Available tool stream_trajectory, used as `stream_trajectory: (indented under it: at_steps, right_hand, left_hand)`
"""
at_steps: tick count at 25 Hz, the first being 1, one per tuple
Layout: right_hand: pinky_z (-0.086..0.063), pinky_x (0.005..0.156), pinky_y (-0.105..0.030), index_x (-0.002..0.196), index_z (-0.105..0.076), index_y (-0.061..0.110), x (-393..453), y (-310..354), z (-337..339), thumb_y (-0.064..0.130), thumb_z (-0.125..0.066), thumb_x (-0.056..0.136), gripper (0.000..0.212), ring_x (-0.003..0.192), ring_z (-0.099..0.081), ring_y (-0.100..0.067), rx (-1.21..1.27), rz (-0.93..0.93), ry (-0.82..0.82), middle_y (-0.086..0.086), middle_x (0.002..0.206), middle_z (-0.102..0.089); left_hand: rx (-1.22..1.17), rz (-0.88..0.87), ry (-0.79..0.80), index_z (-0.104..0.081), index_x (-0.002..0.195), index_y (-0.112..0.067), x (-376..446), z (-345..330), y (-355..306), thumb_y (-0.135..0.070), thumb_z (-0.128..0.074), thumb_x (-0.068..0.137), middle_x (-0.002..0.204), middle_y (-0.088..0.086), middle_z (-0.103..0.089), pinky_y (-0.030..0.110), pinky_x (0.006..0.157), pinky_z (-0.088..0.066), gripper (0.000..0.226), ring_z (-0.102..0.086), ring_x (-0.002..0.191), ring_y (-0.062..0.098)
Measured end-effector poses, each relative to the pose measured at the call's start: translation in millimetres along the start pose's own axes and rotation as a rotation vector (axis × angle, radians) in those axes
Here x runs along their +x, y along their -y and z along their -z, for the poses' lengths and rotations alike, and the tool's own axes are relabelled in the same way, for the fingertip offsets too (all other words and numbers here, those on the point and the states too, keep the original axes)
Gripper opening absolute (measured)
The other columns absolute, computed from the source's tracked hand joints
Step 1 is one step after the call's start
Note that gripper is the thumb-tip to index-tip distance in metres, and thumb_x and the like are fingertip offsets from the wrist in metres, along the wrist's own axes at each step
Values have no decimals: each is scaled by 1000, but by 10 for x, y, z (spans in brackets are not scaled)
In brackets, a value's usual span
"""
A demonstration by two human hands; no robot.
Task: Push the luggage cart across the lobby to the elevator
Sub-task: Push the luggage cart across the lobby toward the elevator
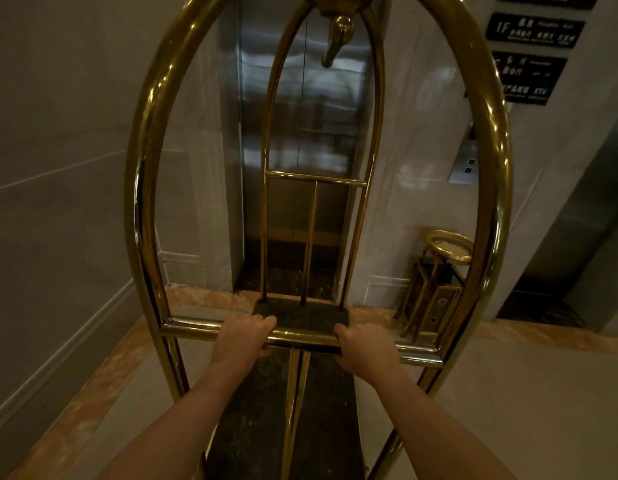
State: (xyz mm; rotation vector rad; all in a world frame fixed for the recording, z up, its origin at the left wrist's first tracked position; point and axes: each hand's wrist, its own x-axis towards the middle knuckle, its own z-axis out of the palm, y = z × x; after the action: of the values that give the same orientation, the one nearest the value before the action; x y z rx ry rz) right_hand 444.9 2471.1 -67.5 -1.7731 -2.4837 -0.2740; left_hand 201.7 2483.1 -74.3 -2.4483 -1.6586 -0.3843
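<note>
A brass luggage cart with tall arched tubes fills the view, its dark carpeted deck bare of bags. My left hand and my right hand both grip the near horizontal push bar, a little apart at its middle. Straight ahead, seen through the arches, the steel elevator doors stand closed. The cart's far end sits close to the elevator's dark threshold.
A brass ashtray bin stands against the wall right of the elevator. The call button panel is on that wall, floor signs above it. A second elevator recess is at far right. A wall runs along the left.
</note>
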Motion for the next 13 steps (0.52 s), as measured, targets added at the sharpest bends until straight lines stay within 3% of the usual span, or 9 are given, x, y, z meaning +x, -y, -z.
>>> stream_trajectory:
  at_steps: [6,13]
  right_hand:
    - [-41,57,-29,113,-56,23,354,-233,-81,39,-60,91,27,68,-56,-18,14,-18,22,0,89,-65]
    - [-42,63,-30,113,-55,22,564,-368,-80,36,-62,91,28,79,-60,-21,24,3,40,-2,92,-63]
  left_hand:
    - [21,16,26,-56,108,-28,432,-146,31,-29,-70,81,103,-3,-66,34,83,-43,31,-60,95,19]
    - [13,-1,35,-53,106,-28,689,-204,96,-31,-69,81,104,-4,-65,34,81,-44,30,-59,95,18]
